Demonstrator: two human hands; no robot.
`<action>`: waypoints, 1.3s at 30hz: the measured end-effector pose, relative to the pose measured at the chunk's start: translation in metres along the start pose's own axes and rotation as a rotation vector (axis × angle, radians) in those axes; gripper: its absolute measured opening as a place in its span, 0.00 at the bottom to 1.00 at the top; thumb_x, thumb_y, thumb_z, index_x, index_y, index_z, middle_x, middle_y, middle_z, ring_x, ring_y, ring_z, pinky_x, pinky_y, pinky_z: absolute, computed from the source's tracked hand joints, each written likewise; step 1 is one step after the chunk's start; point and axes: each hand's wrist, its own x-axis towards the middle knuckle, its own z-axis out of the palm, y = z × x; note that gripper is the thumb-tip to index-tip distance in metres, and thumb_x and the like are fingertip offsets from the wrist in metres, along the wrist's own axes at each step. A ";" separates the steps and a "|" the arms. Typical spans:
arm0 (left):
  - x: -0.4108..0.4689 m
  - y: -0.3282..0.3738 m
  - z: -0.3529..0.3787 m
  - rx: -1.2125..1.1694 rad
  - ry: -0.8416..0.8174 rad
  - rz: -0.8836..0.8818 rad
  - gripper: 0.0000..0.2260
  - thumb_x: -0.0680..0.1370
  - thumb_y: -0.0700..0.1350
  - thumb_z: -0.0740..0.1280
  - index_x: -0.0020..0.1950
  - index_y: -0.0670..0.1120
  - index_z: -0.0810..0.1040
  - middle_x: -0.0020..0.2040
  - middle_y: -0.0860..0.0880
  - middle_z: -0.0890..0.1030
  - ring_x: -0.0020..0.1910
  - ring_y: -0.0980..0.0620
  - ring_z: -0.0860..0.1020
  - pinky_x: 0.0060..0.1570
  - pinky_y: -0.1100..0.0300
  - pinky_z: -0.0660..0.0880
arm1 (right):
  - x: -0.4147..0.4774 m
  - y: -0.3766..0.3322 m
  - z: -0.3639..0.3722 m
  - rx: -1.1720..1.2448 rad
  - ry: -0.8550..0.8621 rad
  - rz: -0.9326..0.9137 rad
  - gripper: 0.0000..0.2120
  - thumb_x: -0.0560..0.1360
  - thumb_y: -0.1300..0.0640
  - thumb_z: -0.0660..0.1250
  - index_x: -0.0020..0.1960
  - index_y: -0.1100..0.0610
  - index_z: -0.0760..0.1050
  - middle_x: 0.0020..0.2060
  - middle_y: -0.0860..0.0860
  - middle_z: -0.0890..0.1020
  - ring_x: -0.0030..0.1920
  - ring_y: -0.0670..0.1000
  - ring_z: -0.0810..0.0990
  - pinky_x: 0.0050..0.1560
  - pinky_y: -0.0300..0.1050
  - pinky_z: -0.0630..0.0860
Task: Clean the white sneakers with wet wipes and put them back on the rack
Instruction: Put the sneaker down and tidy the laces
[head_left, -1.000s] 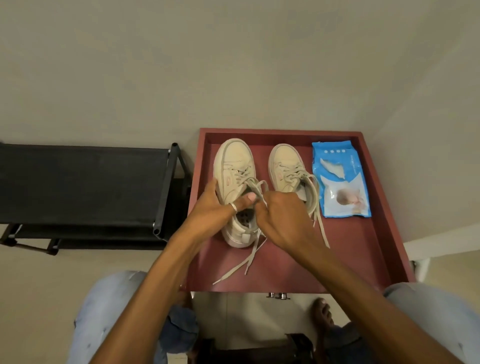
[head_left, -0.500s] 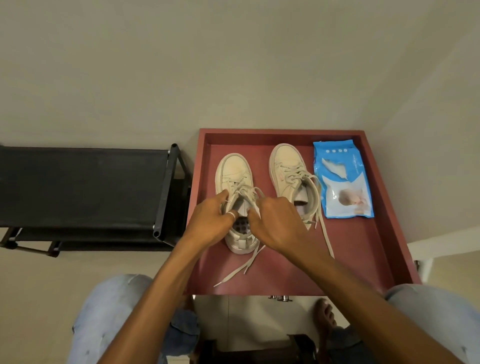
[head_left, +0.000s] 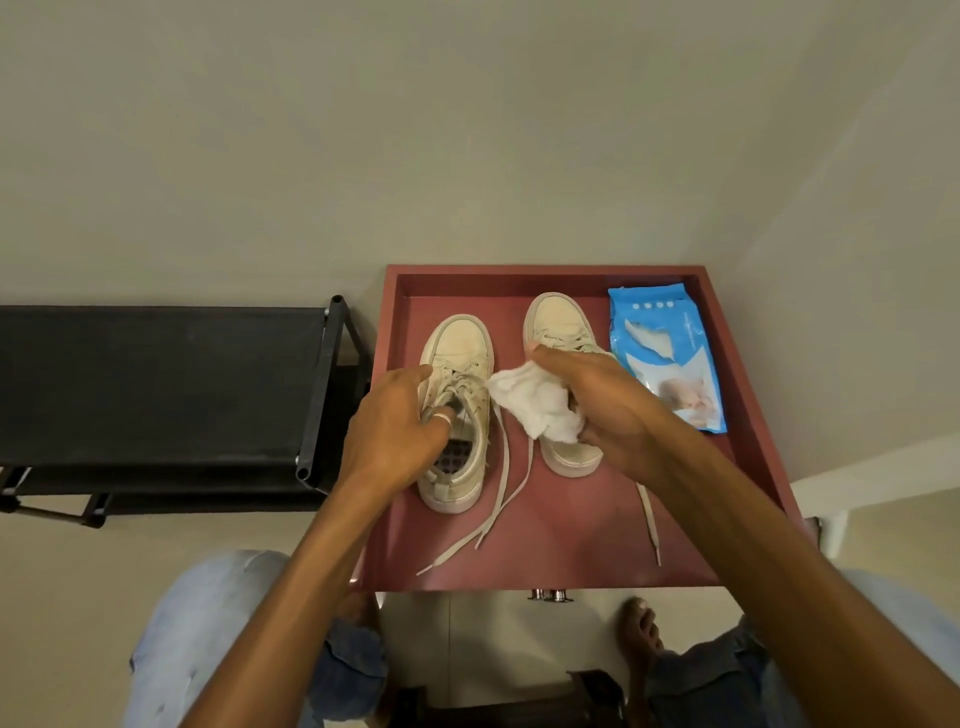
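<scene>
I am at the wiping step: my left hand (head_left: 400, 426) curls round the left sneaker (head_left: 460, 343) on the red worktop (head_left: 571, 545), my right hand (head_left: 608, 410) grips a bunched wet wipe (head_left: 535, 408) just beside it, so next I should rub the wipe gently over that sneaker.

Cream sneakers (head_left: 457, 374) – dark red tray (head_left: 571, 545); blue wipes pack (head_left: 691, 332); white wipe (head_left: 535, 405); black rack (head_left: 156, 384).
</scene>
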 end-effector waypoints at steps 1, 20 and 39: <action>0.000 0.002 0.000 -0.028 0.020 0.004 0.25 0.79 0.49 0.70 0.75 0.49 0.71 0.74 0.49 0.74 0.71 0.46 0.74 0.68 0.46 0.74 | -0.001 -0.002 -0.005 0.093 -0.029 -0.004 0.19 0.78 0.47 0.65 0.49 0.64 0.81 0.37 0.54 0.82 0.39 0.51 0.79 0.38 0.45 0.73; 0.015 0.040 0.037 0.113 0.057 0.426 0.22 0.81 0.49 0.68 0.75 0.46 0.72 0.69 0.45 0.78 0.70 0.45 0.73 0.66 0.50 0.71 | 0.037 -0.004 -0.136 -0.328 0.542 -0.175 0.06 0.70 0.59 0.73 0.46 0.59 0.80 0.42 0.54 0.84 0.39 0.53 0.83 0.37 0.45 0.79; 0.024 0.034 0.044 0.491 -0.100 0.407 0.25 0.81 0.57 0.66 0.76 0.50 0.70 0.73 0.49 0.74 0.74 0.46 0.69 0.72 0.42 0.64 | 0.084 0.026 -0.132 -1.343 0.186 -0.005 0.25 0.71 0.63 0.72 0.66 0.55 0.74 0.58 0.55 0.79 0.53 0.56 0.79 0.43 0.42 0.70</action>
